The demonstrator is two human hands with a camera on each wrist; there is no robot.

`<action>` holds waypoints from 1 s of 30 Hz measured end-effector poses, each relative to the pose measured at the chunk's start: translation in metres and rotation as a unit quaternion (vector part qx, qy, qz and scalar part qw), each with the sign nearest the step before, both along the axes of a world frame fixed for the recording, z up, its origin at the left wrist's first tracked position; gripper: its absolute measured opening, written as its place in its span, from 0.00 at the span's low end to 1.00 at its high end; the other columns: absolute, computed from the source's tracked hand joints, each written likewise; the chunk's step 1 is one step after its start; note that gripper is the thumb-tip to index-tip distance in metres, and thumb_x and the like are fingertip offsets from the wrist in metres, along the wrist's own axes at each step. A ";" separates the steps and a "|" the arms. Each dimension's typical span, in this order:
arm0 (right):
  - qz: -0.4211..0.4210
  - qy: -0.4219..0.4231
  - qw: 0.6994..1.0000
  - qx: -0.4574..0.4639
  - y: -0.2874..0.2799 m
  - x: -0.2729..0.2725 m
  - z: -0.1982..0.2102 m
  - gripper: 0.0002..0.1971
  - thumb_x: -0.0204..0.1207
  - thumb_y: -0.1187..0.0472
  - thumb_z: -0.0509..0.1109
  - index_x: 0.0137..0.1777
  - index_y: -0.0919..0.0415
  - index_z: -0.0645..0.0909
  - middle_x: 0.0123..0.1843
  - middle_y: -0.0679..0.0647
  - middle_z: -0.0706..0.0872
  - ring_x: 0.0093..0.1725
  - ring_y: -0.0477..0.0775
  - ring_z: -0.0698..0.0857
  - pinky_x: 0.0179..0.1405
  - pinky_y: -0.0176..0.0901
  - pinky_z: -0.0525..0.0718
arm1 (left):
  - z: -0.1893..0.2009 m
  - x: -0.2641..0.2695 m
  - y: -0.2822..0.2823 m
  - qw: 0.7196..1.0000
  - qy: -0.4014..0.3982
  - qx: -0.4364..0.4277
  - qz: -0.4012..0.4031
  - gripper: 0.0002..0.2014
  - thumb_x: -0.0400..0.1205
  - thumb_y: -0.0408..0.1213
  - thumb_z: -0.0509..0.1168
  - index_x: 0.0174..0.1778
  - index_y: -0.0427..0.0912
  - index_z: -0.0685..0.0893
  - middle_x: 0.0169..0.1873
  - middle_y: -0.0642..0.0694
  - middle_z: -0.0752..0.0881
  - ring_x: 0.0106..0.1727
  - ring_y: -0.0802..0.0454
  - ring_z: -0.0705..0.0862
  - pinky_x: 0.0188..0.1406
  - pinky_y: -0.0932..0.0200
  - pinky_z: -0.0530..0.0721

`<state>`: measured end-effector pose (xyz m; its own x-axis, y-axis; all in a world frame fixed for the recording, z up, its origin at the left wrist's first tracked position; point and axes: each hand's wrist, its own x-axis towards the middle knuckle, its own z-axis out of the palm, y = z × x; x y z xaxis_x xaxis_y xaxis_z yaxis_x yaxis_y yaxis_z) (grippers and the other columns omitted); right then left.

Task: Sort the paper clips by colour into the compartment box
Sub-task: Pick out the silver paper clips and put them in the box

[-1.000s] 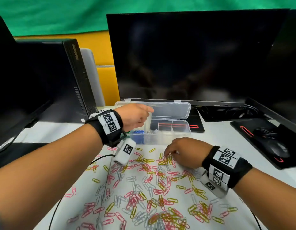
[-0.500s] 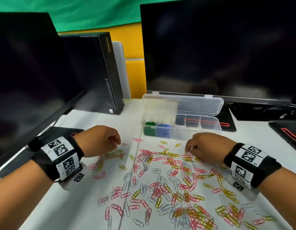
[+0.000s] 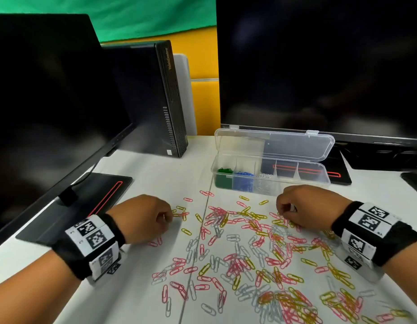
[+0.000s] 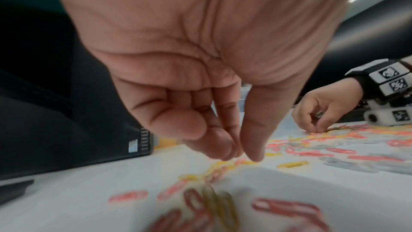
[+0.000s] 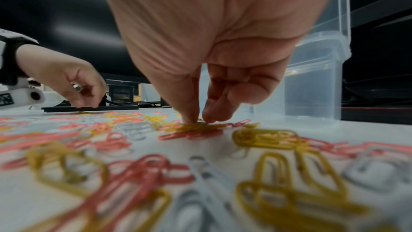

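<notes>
Pink, yellow and white paper clips [image 3: 249, 253] lie scattered on the white table. Behind them stands the clear compartment box [image 3: 298, 181] with its lid up; green clips [image 3: 224, 176], blue clips [image 3: 243, 181] and white clips [image 3: 263, 183] fill its three left compartments. My left hand [image 3: 169, 217] [image 4: 242, 156] is at the pile's left edge, thumb and fingers pinched on a yellow clip [image 3: 178, 215] lying on the table. My right hand [image 3: 281, 210] [image 5: 198, 121] is low, just in front of the box. Its thumb and forefinger pinch a yellow clip [image 5: 196, 126] in the pile.
A large dark monitor [image 3: 319, 66] stands right behind the box. A second monitor [image 3: 46, 101] and its flat black base [image 3: 86, 199] are at the left, with a black PC tower [image 3: 156, 97] between them. A black mat [image 3: 343, 178] lies beside the box.
My left hand has come back from the box down to the table at the pile's left edge. My right hand has stayed at the clips in front of the box. The head view has swung left.
</notes>
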<state>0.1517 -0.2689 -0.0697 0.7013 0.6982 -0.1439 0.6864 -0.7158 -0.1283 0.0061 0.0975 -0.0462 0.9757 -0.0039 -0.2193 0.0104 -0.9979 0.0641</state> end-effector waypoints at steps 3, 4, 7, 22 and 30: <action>-0.007 0.002 1.000 0.004 -0.001 0.000 0.000 0.02 0.81 0.52 0.68 0.47 0.42 0.82 0.49 0.39 0.82 0.47 0.42 0.81 0.49 0.37 0.82 | 0.009 0.013 -0.002 0.999 -0.026 0.016 0.033 0.06 0.82 0.46 0.66 0.52 0.58 0.86 0.40 0.61 0.83 0.38 0.64 0.78 0.36 0.71 0.74; -0.009 0.004 1.000 0.006 -0.001 0.000 0.000 0.02 0.81 0.52 0.69 0.48 0.42 0.82 0.49 0.39 0.82 0.47 0.41 0.81 0.48 0.36 0.81 | 0.011 0.017 -0.002 0.999 -0.028 0.013 0.038 0.06 0.82 0.46 0.67 0.53 0.58 0.86 0.39 0.61 0.82 0.37 0.66 0.77 0.34 0.72 0.71; -0.018 0.010 1.000 0.010 -0.001 0.001 -0.002 0.06 0.80 0.51 0.69 0.54 0.40 0.82 0.51 0.37 0.82 0.49 0.41 0.80 0.50 0.35 0.80 | 0.011 0.022 -0.008 0.999 -0.023 -0.008 0.030 0.08 0.81 0.45 0.67 0.54 0.58 0.87 0.40 0.61 0.84 0.40 0.65 0.79 0.42 0.68 0.79; -0.031 0.014 0.999 0.000 0.001 0.000 0.000 0.11 0.83 0.53 0.67 0.63 0.41 0.82 0.54 0.40 0.81 0.52 0.45 0.81 0.51 0.36 0.79 | -0.015 0.063 -0.066 0.997 -0.006 -0.048 -0.061 0.14 0.81 0.54 0.69 0.61 0.60 0.85 0.47 0.60 0.85 0.47 0.60 0.80 0.49 0.63 0.80; -0.021 0.003 1.000 0.014 0.002 -0.003 0.000 0.12 0.85 0.56 0.59 0.60 0.41 0.81 0.58 0.40 0.84 0.53 0.46 0.81 0.55 0.42 0.83 | -0.024 0.064 -0.051 0.995 -0.011 -0.093 -0.024 0.17 0.85 0.35 0.60 0.66 0.56 0.83 0.55 0.57 0.84 0.51 0.58 0.80 0.47 0.68 0.75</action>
